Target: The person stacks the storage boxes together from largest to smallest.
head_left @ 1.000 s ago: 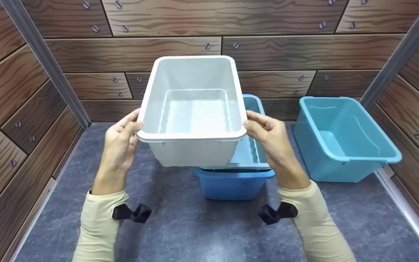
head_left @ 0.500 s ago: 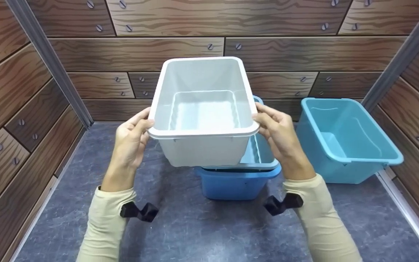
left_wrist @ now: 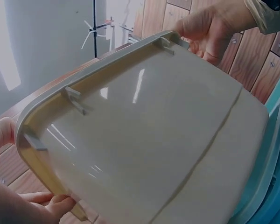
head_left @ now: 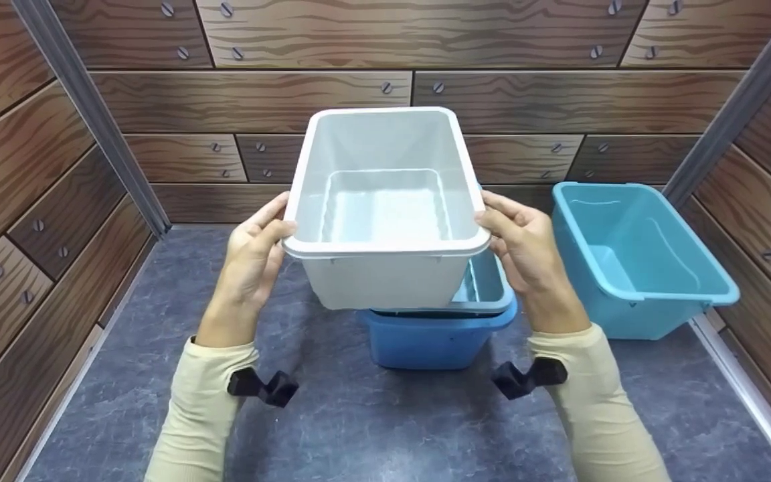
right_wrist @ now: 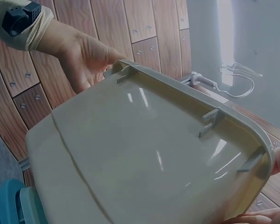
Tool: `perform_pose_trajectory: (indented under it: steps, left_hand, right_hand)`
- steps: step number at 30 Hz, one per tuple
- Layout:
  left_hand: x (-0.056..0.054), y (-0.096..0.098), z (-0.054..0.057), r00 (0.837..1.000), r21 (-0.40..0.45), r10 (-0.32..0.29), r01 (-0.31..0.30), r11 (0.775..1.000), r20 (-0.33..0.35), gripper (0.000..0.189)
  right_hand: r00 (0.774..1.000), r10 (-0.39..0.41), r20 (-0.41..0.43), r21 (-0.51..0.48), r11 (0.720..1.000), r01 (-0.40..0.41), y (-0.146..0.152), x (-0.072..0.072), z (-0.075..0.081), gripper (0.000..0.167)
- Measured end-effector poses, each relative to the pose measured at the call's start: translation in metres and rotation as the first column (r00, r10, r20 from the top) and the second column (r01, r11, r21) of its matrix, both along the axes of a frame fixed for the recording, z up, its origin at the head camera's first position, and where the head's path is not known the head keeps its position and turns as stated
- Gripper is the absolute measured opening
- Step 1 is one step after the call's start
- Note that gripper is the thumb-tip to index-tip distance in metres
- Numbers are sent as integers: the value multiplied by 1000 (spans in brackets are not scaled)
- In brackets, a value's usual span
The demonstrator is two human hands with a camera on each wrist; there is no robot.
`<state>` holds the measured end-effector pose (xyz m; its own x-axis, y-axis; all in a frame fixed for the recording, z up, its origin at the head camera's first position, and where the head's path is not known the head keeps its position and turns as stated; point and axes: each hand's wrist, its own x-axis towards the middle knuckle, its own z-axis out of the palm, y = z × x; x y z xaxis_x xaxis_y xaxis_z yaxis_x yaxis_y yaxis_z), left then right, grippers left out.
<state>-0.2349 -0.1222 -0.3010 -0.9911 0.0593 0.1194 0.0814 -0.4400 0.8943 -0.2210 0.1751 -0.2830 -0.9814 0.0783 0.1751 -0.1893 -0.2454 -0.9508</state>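
Observation:
A white plastic bin (head_left: 385,281) is held up in the air, its open top tipped toward the head camera and nothing inside it. My left hand (head_left: 249,258) grips its rim at the near left corner, thumb on top and fingers beneath. At the near right corner, my right hand (head_left: 526,258) pinches the rim the same way. Both wrist views show the bin's smooth outer wall (left_wrist: 144,126) with small ribs under the rim. Below and behind it, a light blue bin (head_left: 486,294) sits nested in a darker blue bin (head_left: 436,341), partly hidden by the white one.
A teal bin (head_left: 636,314) stands upright on the dark floor (head_left: 385,422) at the right, close to the right wall. Wood-patterned walls (head_left: 332,100) with metal corner posts enclose the space on three sides.
Both hands have shifted the white bin to the right, so it covers more of the nested blue bins. The grip on its rim is unchanged.

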Motion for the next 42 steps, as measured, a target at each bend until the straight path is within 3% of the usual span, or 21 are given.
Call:
perform_pose_trajectory:
  steps: [10, 23, 42]
  left_hand:
    - [-7, 7, 0, 998, -9, -57, 57, 998, -5, 71]
    - [-9, 13, 3, 994, -49, -111, 111, 993, -4, 75]
    - [-12, 23, 6, 995, -55, -104, 103, 993, -10, 74]
  right_hand:
    - [1000, 3, -12, 15, 1000, -3, 8, 1, -1, 48]
    - [1000, 13, 9, 82, 997, -14, 17, -1, 1, 50]
    - [1000, 18, 13, 110, 994, -19, 29, -2, 3, 51]
